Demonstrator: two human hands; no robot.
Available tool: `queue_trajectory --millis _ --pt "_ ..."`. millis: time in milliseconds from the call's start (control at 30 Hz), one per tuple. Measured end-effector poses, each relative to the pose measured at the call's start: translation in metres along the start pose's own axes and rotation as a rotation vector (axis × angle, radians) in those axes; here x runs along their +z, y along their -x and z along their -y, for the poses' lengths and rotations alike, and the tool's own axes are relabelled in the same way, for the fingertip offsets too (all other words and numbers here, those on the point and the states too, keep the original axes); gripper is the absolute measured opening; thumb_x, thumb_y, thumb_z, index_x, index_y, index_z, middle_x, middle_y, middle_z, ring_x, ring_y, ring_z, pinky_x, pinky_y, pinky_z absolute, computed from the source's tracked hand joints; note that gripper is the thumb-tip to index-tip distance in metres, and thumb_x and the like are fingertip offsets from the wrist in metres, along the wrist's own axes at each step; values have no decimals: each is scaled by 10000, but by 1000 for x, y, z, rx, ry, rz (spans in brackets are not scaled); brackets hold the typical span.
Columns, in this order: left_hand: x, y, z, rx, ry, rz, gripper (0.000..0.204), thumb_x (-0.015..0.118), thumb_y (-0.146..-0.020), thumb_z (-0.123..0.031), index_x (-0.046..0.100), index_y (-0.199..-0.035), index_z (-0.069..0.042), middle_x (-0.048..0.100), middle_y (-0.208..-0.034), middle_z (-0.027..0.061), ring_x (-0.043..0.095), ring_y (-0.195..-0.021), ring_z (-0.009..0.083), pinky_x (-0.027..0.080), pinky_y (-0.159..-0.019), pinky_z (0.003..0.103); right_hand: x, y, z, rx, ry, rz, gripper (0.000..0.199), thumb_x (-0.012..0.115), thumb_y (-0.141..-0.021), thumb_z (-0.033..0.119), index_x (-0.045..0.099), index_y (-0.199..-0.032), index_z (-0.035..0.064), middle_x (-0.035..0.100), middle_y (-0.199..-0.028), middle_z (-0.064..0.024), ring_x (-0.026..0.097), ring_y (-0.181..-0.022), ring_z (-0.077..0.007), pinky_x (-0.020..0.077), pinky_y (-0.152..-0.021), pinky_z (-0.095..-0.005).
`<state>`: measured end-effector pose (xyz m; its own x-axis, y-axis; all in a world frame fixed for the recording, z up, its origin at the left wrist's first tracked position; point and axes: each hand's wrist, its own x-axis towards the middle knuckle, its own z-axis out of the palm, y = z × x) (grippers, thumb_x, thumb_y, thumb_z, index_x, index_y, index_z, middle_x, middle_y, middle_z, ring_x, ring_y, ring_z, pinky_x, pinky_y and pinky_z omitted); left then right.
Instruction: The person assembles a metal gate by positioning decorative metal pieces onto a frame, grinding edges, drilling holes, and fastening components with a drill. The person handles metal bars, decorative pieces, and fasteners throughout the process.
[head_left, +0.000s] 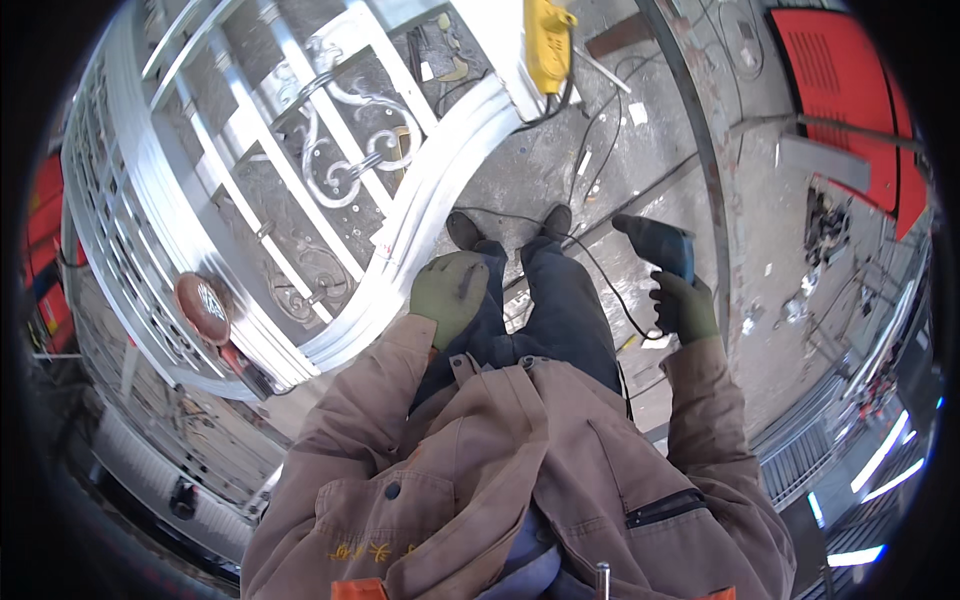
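Note:
A dark blue and black pistol-shaped power drill is in my right hand, which wears a green glove. Its fingers wrap the grip, and the tool's narrow end points up and to the left, over the floor. A black cord hangs near that hand and runs across the floor. My left hand, also gloved in green, is beside the curved edge of a silver metal gate with bars and scroll ornaments. Its back faces up and its fingers are hidden beneath; whether it touches the gate I cannot tell.
On the gate's left part lies a hand tool with a round reddish-brown disc and red body. A yellow box-like device with a cord is at the gate's far corner. Cables cross the floor. A red cabinet stands at far right.

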<state>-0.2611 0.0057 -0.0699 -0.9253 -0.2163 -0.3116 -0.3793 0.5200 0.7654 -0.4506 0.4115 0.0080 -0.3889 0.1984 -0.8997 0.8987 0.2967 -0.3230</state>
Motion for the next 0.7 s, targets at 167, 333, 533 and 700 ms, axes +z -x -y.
queue_trajectory --millis 167,333,533,700 --pt "73 -41 28 -174 -104 96 299 754 -1115 -330 861 -1237 -79 864 -1225 230 823 -1153 457 645 -1040 542 18 -160 -61 -240 271 -17 470 909 -955 357 850 -1231 -18 829 -893 -150 779 -704 -237 600 -639 -404" --pt "169 -132 124 -423 -52 -236 468 600 -1200 -414 848 -1175 -18 836 -1209 305 782 -1168 516 591 -1036 575 60 -273 -51 -300 543 -114 664 853 -923 585 878 -1245 5 850 -970 -228 855 -893 -368 640 -846 -496" --pt "216 -280 282 -562 455 -844 506 584 -1169 -390 747 -982 51 770 -939 171 712 -865 347 565 -825 514 101 -469 -70 -236 -20 -12 565 924 -966 458 844 -1232 -34 861 -1054 -180 853 -1001 -269 644 -823 -417" --pt "212 -412 370 -534 671 -732 308 647 -1082 -330 734 -1000 -46 712 -878 84 673 -799 236 535 -754 427 114 -595 -69 -241 -382 303 520 870 -1098 361 766 -1453 -4 846 -1292 -106 825 -1054 -204 657 -846 -332"
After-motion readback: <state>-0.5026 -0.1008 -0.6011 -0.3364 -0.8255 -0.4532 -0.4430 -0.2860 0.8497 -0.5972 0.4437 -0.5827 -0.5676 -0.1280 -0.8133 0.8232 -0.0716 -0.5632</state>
